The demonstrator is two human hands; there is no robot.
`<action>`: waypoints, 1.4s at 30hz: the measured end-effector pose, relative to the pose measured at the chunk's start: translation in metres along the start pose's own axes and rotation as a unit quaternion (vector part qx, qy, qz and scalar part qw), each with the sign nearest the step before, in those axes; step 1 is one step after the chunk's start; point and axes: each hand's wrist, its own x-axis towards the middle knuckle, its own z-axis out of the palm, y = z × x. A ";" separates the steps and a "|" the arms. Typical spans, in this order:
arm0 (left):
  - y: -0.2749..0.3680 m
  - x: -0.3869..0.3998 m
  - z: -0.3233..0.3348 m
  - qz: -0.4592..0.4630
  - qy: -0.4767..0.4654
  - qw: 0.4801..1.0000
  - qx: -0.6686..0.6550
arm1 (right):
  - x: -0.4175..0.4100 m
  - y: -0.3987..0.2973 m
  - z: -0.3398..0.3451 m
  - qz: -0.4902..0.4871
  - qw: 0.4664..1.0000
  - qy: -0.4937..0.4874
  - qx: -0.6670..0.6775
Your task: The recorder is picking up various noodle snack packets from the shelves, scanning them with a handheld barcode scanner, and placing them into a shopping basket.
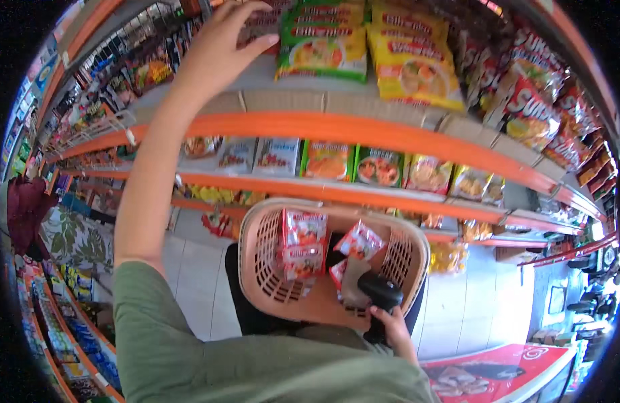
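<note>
My left hand (229,40) reaches over the upper shelf, thumb and fingers apart, beside green instant noodle packs (322,45) and left of yellow noodle packs (418,60); dark reddish packs (262,25) lie beneath or behind its fingers. Around the handle of a black handheld barcode scanner (380,289) my right hand (393,322) is closed, at the near right of a peach plastic basket (335,204). Inside the basket are red-and-white noodle packs (305,244), two on the left and more (359,241) on the right, partly hidden by the scanner and a greyish-brown item (356,282).
Orange-edged shelves (310,126) with boxed and bagged food cross in front. Red snack packs (531,108) fill the right end. A person in patterned clothing (78,231) stands at the left. A red-topped freezer (501,370) is at the lower right.
</note>
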 end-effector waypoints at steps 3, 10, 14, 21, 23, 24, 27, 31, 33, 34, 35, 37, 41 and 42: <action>0.075 -0.068 -0.004 -0.139 -0.184 0.926 -0.299 | 0.007 0.017 -0.011 -0.005 0.999 0.031 0.007; 0.131 -0.294 0.116 -0.357 -0.591 0.636 -0.344 | 0.007 0.023 -0.005 -0.016 0.999 0.022 -0.017; 0.155 -0.364 0.167 -0.561 -0.480 0.653 -0.172 | -0.001 0.017 0.002 -0.009 1.000 0.001 -0.012; 0.152 -0.447 0.220 -0.744 -0.104 0.496 -0.435 | -0.007 0.011 0.010 0.006 0.998 -0.064 0.015; 0.156 -0.459 0.222 -0.739 -0.042 0.507 -0.442 | -0.006 0.013 0.010 0.009 0.999 -0.046 0.017; 0.160 -0.451 0.216 -0.739 -0.045 0.506 -0.443 | -0.007 0.013 0.010 0.010 0.999 -0.042 0.019; 0.168 -0.418 0.193 -0.735 -0.157 0.472 -0.461 | -0.004 0.012 0.010 0.021 0.999 -0.011 0.025; 0.171 -0.425 0.183 -0.557 -0.129 0.736 -0.363 | -0.002 0.014 0.008 0.012 1.000 -0.022 -0.011; 0.169 -0.428 0.179 -0.421 -0.134 0.882 -0.164 | -0.002 0.017 0.006 0.012 1.000 -0.026 -0.013; 0.169 -0.421 0.176 -0.441 -0.144 0.873 -0.151 | 0.000 0.021 0.003 0.009 1.000 -0.002 -0.013; 0.165 -0.415 0.180 -0.440 -0.145 0.873 -0.151 | 0.001 0.024 0.001 0.007 1.000 0.023 -0.014; 0.154 -0.399 0.185 -0.612 -0.062 0.676 -0.405 | -0.002 0.015 0.004 0.020 1.000 0.003 -0.006; 0.131 -0.407 0.228 -0.637 -0.039 0.660 -0.396 | -0.001 0.017 0.006 0.021 0.999 0.012 -0.033; 0.127 -0.402 0.232 -0.667 -0.046 0.620 -0.411 | -0.002 0.015 0.007 0.016 0.999 0.014 -0.032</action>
